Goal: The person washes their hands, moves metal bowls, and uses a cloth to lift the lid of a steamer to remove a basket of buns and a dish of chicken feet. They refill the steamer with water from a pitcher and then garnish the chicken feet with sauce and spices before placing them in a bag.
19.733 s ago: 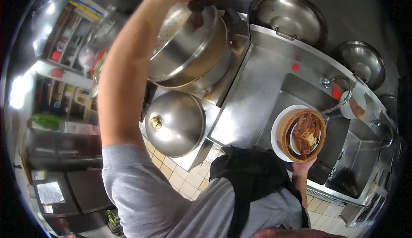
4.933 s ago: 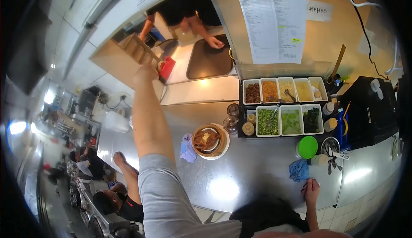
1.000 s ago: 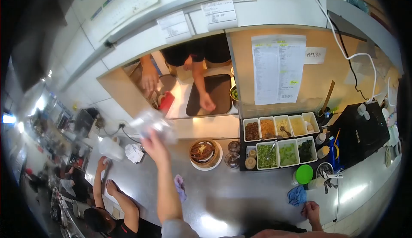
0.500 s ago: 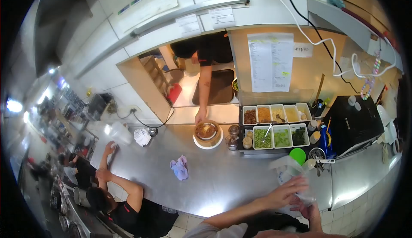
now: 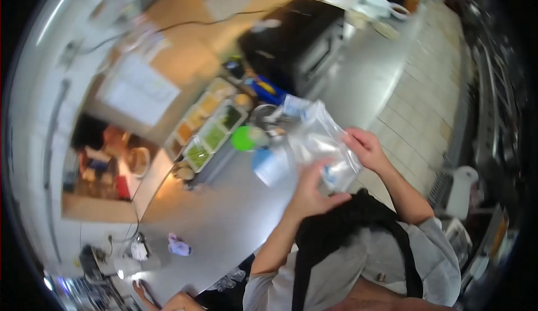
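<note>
A clear plastic bag (image 5: 319, 134) with blue and white print is spread between my hands over the counter's front edge. My right hand (image 5: 363, 147) grips the bag's right side, thumb and fingers closed on it. My left hand (image 5: 315, 192) lies against its lower left part, with the thumb stretched out and the other fingers blurred. Just left of the bag, a blue and white item (image 5: 272, 166) rests near a green round item (image 5: 244, 138). Motion smears parts of the view.
Food trays (image 5: 214, 138) stand beside a black appliance (image 5: 291, 36) on the steel counter (image 5: 224, 215). A purple cloth (image 5: 178, 245) lies farther left. At the lower left is a co-worker's arm (image 5: 144, 295). A bowl (image 5: 138, 160) sits at the wall opening.
The view has swung right and tilted. The bag is now spread out between my hands instead of bunched. The bowl has gone from the counter to the wall opening.
</note>
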The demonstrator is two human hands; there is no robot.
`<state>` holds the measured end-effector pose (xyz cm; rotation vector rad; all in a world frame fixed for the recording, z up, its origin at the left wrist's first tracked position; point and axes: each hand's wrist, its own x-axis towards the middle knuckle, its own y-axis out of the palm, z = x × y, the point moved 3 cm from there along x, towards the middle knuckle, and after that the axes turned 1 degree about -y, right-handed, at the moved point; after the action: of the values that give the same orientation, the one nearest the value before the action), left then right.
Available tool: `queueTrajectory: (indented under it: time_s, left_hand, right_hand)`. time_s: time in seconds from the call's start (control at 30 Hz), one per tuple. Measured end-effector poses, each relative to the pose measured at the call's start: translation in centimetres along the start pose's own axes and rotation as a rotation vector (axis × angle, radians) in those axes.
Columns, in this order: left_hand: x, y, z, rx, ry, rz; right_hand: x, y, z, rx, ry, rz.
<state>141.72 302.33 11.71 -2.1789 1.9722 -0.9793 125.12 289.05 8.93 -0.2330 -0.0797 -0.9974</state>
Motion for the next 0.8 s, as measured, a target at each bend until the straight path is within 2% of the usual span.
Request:
queueTrajectory:
  time_s: [0.03,0.07,0.1,0.13,0.2,0.23,0.27,0.3,0.37,0.4,0.47,0.53,0.6,0.67,0.73,0.8]
  left_hand:
    - [1.1,2.0,0.2,-0.143,-0.017,-0.059]
    - [2.5,5.0,-0.1,-0.154,-0.001,-0.036]
    - [3.7,7.7,0.3,-0.468,-0.203,-0.154]
    - [4.7,10.2,0.4,-0.774,-0.417,-0.268]
    - [8.5,14.2,-1.7,-0.938,-0.537,-0.247]
    - [9.6,15.4,-1.8,-0.968,-0.565,-0.284]
    - [9.7,17.0,-0.6,-0.760,-0.556,-0.272]
    - [9.6,17.7,-0.2,-0.680,-0.468,-0.260]
    - [9.6,18.7,-0.5,-0.731,-0.489,0.050]
    - [9.9,19.6,-0.8,-0.720,-0.482,0.010]
    - [8.6,20.8,-1.6,-0.550,-0.376,0.301]
    - [4.5,20.9,2.3,-0.339,-0.539,0.184]
    - [-1.5,18.7,6.9,0.227,-0.595,-0.070]
    - [-9.2,16.3,11.2,0.766,-0.763,-0.038]
    - [-13.1,14.0,9.3,0.954,-1.057,0.045]
    - [-18.4,12.2,10.0,0.857,-1.073,0.077]
  right_hand:
    - [-1.2,-2.3,-0.5,-0.007,0.019,-0.041]
    - [-1.6,-4.6,-0.7,-0.007,-0.089,-0.059]
    - [-2.2,-7.0,-0.7,-0.004,-0.202,-0.073]
    - [-3.3,-9.6,-0.6,-0.005,-0.206,-0.097]
    - [-4.2,-14.0,0.9,-0.196,-0.285,-0.048]
    - [-5.3,-16.2,0.3,-0.288,-0.243,-0.040]
    - [-6.2,-17.8,-1.9,-0.380,-0.173,-0.108]
    - [-6.7,-17.9,-1.2,-0.105,-0.057,-0.155]
    - [-8.2,-21.3,-5.1,-0.199,-0.042,-0.191]
    - [-9.3,-23.5,-7.5,-0.102,0.006,-0.206]
    - [-10.9,-25.9,-9.8,0.006,0.058,-0.234]
    - [-11.1,-26.0,-10.2,-0.058,0.065,-0.270]
    - [-10.9,-26.1,-11.4,-0.070,0.041,-0.241]
    - [-11.1,-26.8,-13.8,-0.057,0.155,-0.182]
    - [-10.2,-26.1,-14.2,-0.075,0.103,-0.114]
    - [-9.1,-24.6,-14.1,-0.184,-0.036,-0.022]
